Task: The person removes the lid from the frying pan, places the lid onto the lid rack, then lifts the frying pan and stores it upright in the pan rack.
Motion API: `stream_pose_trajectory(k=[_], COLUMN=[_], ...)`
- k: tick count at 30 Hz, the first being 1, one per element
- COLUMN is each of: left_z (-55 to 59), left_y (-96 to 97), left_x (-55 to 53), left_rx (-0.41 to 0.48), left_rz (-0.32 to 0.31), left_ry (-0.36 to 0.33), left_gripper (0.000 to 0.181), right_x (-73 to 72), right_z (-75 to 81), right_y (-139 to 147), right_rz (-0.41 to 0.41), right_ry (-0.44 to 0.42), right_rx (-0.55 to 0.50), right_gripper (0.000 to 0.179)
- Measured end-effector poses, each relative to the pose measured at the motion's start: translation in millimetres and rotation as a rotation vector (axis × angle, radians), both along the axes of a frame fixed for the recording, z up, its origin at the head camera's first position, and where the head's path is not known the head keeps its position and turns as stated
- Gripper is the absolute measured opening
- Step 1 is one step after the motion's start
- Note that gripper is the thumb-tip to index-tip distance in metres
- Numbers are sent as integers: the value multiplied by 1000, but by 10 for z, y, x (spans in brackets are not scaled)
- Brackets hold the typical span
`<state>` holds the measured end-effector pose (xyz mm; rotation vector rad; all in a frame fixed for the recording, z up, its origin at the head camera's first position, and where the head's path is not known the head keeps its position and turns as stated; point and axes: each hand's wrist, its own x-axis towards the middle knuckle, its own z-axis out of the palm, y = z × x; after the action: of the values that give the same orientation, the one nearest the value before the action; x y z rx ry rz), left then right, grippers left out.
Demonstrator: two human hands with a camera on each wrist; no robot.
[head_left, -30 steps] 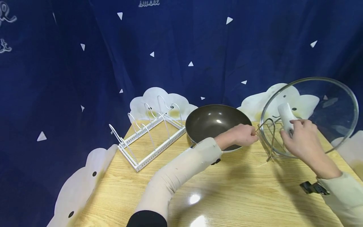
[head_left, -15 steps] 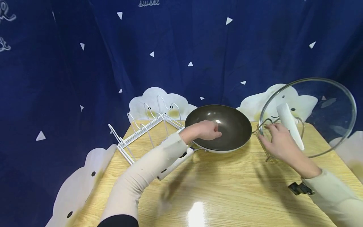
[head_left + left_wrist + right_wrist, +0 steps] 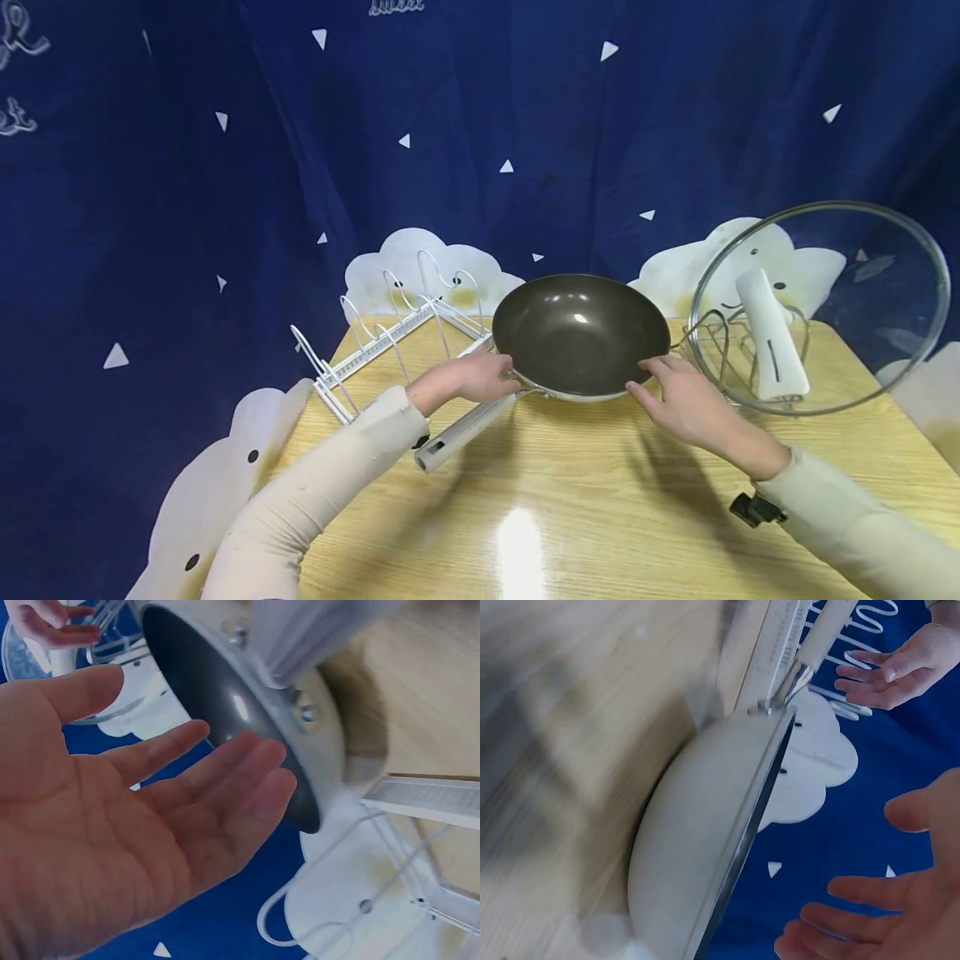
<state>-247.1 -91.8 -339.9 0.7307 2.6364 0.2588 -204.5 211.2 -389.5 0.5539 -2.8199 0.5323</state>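
Observation:
A wok [image 3: 581,333] with a dark inside, pale outside and white handle [image 3: 465,435] sits on the table, its handle pointing front left. My left hand [image 3: 483,377] hovers above the handle's inner end, fingers loosely extended and holding nothing; in the left wrist view the palm shows beside the wok's rim [image 3: 281,727]. My right hand [image 3: 686,402] is by the wok's right front rim, fingers spread and the palm free in the right wrist view. Right of it, a glass lid [image 3: 943,275] with a white handle [image 3: 772,337] stands upright in a bronze wire rack [image 3: 724,358].
A white rack [image 3: 378,346] with several wire dividers stands left of the wok, close to its rim. The wooden table [image 3: 600,517] extends in front. Behind hangs a dark blue curtain [image 3: 450,125] with white triangles and cloud shapes.
My left hand has moved left from the wire rack, across the wok, to its handle. My right hand has let go of the lid's handle and shifted left to the wok's rim.

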Motion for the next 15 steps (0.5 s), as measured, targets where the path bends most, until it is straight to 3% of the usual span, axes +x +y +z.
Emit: stream_pose_trajectory(k=[11,15], left_z=[-196,-278], left_y=[-340,-453], left_x=[153,164], left_rx=[2,108], left_rz=[138,199], left_ry=[-72,-187], left_gripper=[55,55], right_x=[13,28], right_z=[-145,-221], right_y=[-387,-513], right_rz=[121,163], right_ry=[-119,-212], right_rx=[-130,-207], right_gripper=[32,30])
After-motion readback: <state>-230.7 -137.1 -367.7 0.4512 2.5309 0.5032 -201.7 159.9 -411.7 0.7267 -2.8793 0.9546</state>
